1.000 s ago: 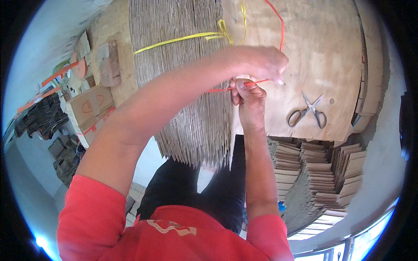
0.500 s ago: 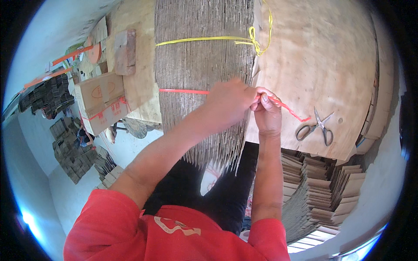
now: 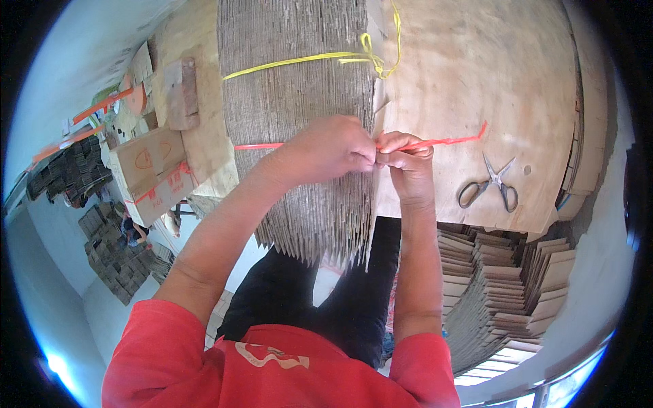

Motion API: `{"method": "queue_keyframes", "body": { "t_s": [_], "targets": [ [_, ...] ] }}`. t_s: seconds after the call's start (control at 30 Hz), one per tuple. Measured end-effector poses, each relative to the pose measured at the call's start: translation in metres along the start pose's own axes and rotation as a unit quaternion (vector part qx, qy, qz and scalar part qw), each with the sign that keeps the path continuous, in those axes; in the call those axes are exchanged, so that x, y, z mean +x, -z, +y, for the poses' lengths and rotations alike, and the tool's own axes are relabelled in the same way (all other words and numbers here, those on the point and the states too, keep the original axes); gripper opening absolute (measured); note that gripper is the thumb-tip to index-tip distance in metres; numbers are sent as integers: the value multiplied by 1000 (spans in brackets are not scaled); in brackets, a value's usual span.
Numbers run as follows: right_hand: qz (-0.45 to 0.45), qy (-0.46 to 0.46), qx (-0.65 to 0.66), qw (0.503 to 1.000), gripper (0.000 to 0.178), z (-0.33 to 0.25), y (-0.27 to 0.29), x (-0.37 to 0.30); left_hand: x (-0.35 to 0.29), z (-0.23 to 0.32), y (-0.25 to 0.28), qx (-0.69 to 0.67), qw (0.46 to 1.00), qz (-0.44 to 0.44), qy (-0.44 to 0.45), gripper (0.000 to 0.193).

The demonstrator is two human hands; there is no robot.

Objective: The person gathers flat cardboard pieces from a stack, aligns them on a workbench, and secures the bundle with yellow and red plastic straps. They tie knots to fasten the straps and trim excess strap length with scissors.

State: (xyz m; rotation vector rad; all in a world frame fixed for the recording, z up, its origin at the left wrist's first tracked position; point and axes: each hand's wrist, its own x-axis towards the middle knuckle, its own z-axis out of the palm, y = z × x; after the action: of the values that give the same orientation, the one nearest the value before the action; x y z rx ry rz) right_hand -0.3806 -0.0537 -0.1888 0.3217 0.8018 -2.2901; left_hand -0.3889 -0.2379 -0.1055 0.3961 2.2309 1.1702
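A broad wooden counter (image 3: 490,75) is carrying a tall bundle of flattened cardboard sheets (image 3: 299,95), its near end overhanging the counter's edge, already tied farther up with yellow string (image 3: 299,60). Both the left hand (image 3: 330,149) and right hand (image 3: 405,160) are pinching a red string (image 3: 442,142) tight at the bundle's right side, each grip closed on it. Scissors (image 3: 491,183) are lying on open counter to the right, and brown boxes with red tape (image 3: 153,173) are sitting at the left edge.

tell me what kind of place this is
Probably a cardboard packing workshop: a bundle of flat cardboard sheets tied with string on a wooden table, scissors beside it, more flattened stacks piled below.
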Motion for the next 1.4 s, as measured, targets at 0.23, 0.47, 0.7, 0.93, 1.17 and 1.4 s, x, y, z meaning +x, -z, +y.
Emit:
{"method": "queue_keyframes", "body": {
  "t_s": [0.23,0.47,0.7,0.93,1.17,1.4],
  "targets": [
    [232,188,-226,927,16,26,-35,-11,14,5,4,26,993,73,93,19],
    [265,197,-248,911,14,38,-31,-7,21,-5,2,173,984,27,33,16],
    [217,144,-206,943,4,21,-33,-9,22,-6,-6,134,987,77,48,5],
    [208,162,-419,869,16,28,-4,-6,15,-5,-7,138,987,79,24,7],
    [93,109,-697,702,20,16,55,-3,2,-4,-6,195,976,95,4,7],
    [445,161,-692,545,42,-60,143,-94,-11,22,18,216,966,140,-17,31]
  ]
}}
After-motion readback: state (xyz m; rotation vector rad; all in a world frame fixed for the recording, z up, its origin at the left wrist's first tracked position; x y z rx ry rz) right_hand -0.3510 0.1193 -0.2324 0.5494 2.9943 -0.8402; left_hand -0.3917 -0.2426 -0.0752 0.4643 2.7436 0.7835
